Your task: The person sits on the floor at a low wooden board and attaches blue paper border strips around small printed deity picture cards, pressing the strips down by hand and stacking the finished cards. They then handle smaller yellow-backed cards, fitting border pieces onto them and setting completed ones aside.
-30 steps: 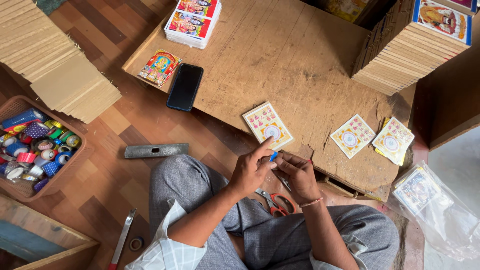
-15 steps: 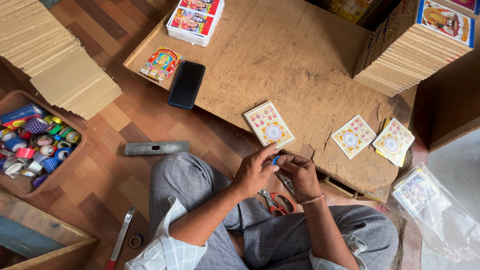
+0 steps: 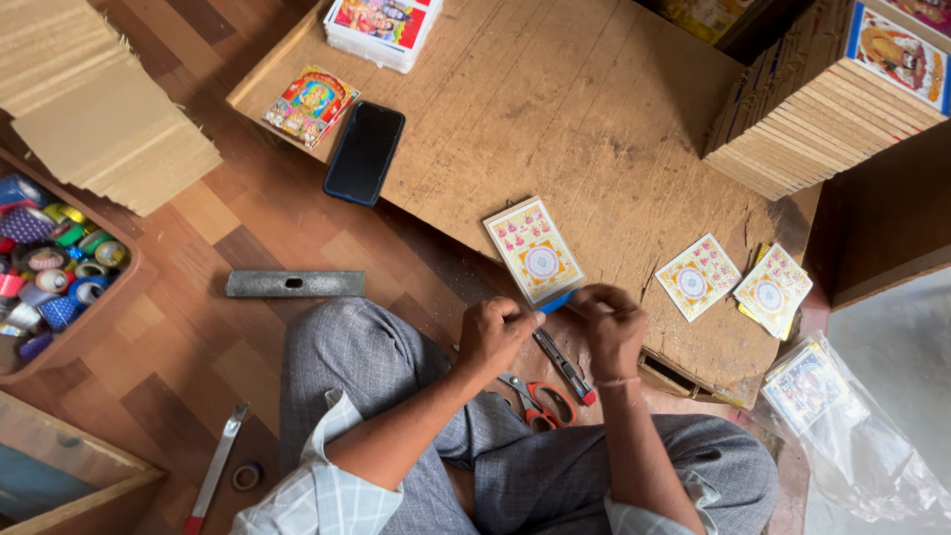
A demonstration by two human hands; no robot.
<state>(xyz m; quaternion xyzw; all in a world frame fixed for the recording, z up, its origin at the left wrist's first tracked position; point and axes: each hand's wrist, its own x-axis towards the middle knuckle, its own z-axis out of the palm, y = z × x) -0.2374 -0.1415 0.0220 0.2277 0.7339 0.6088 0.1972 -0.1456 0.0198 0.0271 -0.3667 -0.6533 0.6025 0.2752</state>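
I sit cross-legged at a low brown board (image 3: pixel 594 129). My left hand (image 3: pixel 498 334) and my right hand (image 3: pixel 609 324) meet just below its near edge, both pinching a small blue object (image 3: pixel 557 301) between the fingertips. Directly above the hands a printed card with an ornate round pattern (image 3: pixel 534 250) lies on the board. Red-handled scissors (image 3: pixel 540 401) and a slim cutter with a red tip (image 3: pixel 565 367) rest on my lap under the hands.
Two more patterned cards (image 3: pixel 698 277) (image 3: pixel 774 290) lie at the right. A black phone (image 3: pixel 365 153), picture card (image 3: pixel 310 104) and card stack (image 3: pixel 384 27) sit far left. Tape-roll tray (image 3: pixel 54 267), metal bar (image 3: pixel 295 284), cardboard stacks (image 3: pixel 94 99) (image 3: pixel 832 99), plastic bag (image 3: pixel 842 436).
Both hands stay together on the small blue object, working it slightly; the view has shifted a little. Nothing on the board has moved.
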